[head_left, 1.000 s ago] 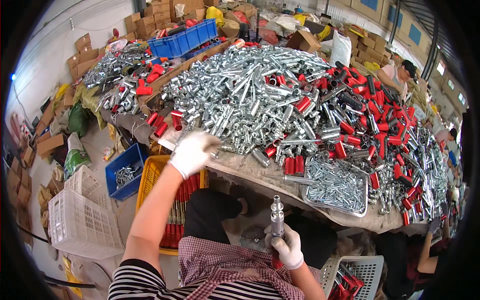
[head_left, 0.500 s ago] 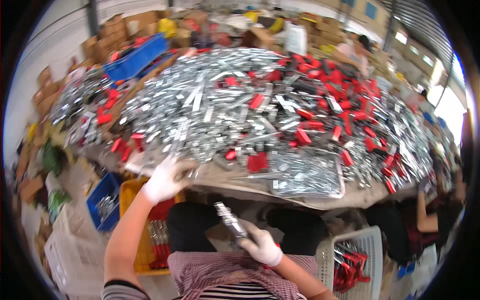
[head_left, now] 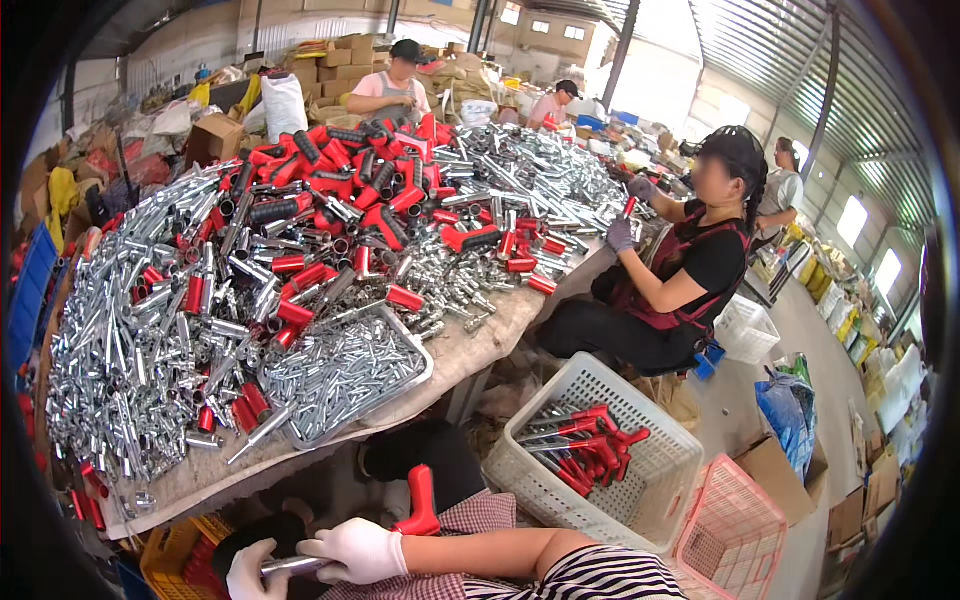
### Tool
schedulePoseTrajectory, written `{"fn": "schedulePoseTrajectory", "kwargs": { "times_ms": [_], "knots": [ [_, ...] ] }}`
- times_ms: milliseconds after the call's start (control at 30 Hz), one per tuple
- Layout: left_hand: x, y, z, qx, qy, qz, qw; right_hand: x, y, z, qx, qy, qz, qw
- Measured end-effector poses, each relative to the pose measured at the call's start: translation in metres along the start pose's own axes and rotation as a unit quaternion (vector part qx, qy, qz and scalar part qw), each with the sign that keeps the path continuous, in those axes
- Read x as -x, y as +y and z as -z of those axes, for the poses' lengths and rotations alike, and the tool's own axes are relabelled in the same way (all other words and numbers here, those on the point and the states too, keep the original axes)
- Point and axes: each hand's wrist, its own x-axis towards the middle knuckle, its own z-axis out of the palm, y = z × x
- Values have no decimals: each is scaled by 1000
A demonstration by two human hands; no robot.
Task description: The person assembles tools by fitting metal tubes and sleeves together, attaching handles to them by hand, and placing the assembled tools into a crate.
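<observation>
The left hand [head_left: 255,572] and right hand [head_left: 358,552] both grip a silver tube [head_left: 298,566] at 7 o'clock in the view. A red handle [head_left: 421,500] pokes up by the right wrist. From the hands, a tray [head_left: 428,368] of little pins blocks 12 o'clock on the table [head_left: 480,350]. A grey crate [head_left: 560,510] sits near 2 o'clock, with another person [head_left: 690,260] past it.

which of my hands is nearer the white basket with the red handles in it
Right. Your right hand, on the metal tube, is left of the white basket; your left hand, farther along the tube, is farther left.
</observation>
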Motion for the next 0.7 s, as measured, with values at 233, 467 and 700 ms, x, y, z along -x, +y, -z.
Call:
{"fn": "schedulePoseTrajectory", "kwargs": {
  "times_ms": [233,467,700],
  "knots": [
    [13,12,22,48,-8,141,989,0,-8,-1,-65,19,8,998],
    [11,18,19,-32,3,-104,994,1,-3,1,-56,21,9,998],
    [14,0,15,-42,-32,-182,982,0,6,-11,-4,43,29,999]
  ]
}}
